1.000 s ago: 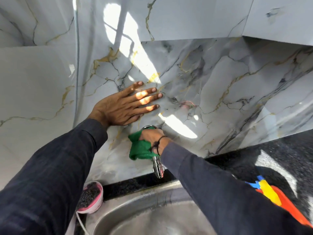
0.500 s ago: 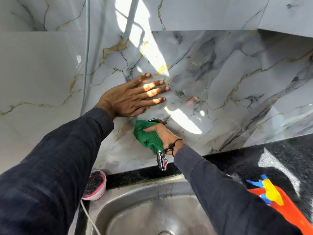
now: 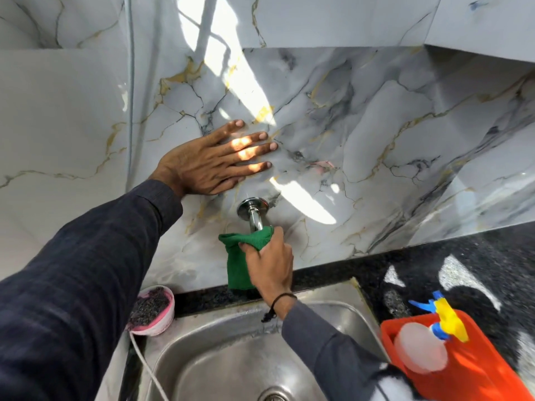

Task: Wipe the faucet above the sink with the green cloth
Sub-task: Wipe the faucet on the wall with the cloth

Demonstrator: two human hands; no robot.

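- Two bare hands work at a marble-patterned wall (image 3: 376,125) above a steel sink (image 3: 220,363).
- Left hand (image 3: 211,163) lies flat against the wall, fingers spread and straight, a patch of sunlight across the knuckles; a dark sleeve (image 3: 86,273) covers the arm.
- Right hand (image 3: 270,266) closes its fingers around the green cloth (image 3: 241,261), which is wrapped over the faucet (image 3: 254,214); thumb and fingers press the cloth against the metal.
- Only the faucet's round chrome wall flange and a short run of pipe show above the cloth; the spout below is hidden by cloth and hand.
- Loose cloth hangs down past the hand toward the dark speckled countertop (image 3: 477,261) edge behind the sink.
- A black cord bracelet (image 3: 282,299) circles the right wrist.
- A pink tub (image 3: 153,311) holding a dark scrubber sits at the sink's left rear corner, with a thin white cord (image 3: 144,363) running down from near it.
- An orange tray (image 3: 474,369) at the lower right holds a spray bottle (image 3: 422,348) with a blue-and-yellow trigger head.
- No brand, label or writing can be read on any item.
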